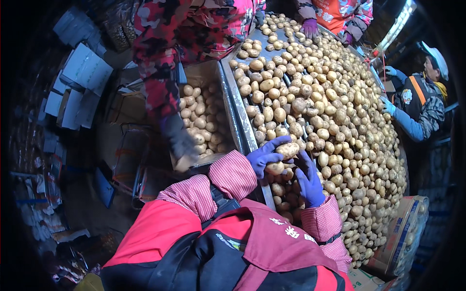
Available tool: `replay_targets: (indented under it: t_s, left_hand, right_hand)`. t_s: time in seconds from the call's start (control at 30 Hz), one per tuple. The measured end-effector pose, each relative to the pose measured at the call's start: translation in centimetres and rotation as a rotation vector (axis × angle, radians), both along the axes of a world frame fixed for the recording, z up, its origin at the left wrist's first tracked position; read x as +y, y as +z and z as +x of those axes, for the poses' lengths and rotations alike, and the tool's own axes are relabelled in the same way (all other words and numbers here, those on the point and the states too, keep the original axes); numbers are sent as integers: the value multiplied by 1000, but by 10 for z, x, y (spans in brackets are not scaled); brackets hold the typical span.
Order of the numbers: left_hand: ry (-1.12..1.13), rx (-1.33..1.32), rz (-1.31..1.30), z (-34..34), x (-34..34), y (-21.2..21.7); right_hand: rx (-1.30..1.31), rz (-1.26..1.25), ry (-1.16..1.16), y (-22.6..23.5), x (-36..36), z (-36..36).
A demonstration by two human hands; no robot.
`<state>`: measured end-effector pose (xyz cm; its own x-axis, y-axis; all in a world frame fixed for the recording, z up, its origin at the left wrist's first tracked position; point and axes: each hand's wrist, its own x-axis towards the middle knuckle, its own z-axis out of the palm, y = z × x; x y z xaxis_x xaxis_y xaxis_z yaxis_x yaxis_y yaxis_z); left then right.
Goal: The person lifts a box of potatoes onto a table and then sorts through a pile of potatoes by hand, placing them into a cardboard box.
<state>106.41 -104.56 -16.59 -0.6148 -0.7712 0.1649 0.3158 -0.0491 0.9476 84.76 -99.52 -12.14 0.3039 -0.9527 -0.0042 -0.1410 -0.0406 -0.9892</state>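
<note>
In a purple glove, my left hand (264,156) has its fingers curled around a potato (288,150) over the near edge of the sorting table. Another potato (274,168) sits just below it, against the same hand; whether it is gripped too I cannot make out. My right hand (309,183), gloved alike, is cupped over the pile a little to the right, its fingers apart and the fingertips close to the held potato. Loose potatoes (344,131) cover the table all around both hands.
Left of the table's metal rim (242,111) stands a cardboard box (199,72) partly filled with potatoes. A co-worker's dark-gloved hand (179,138) reaches beside it. Other gloved people work at the far and right sides. White cartons (85,72) are stacked left; packed boxes (400,233) stand right.
</note>
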Motion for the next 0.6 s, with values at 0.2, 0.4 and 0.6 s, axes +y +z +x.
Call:
replay_targets:
  t_s: [0.2, 0.4, 0.6]
  left_hand:
    - [28, 223, 293, 7, 17, 15]
    - [-80, 3, -86, 13, 34, 4]
    - [-64, -207, -18, 17, 33, 16]
  right_hand:
    - [8, 105, -17, -2, 6, -6]
    - [41, 243, 8, 23, 6, 23]
    - [-141, 195, -6, 10, 12, 20]
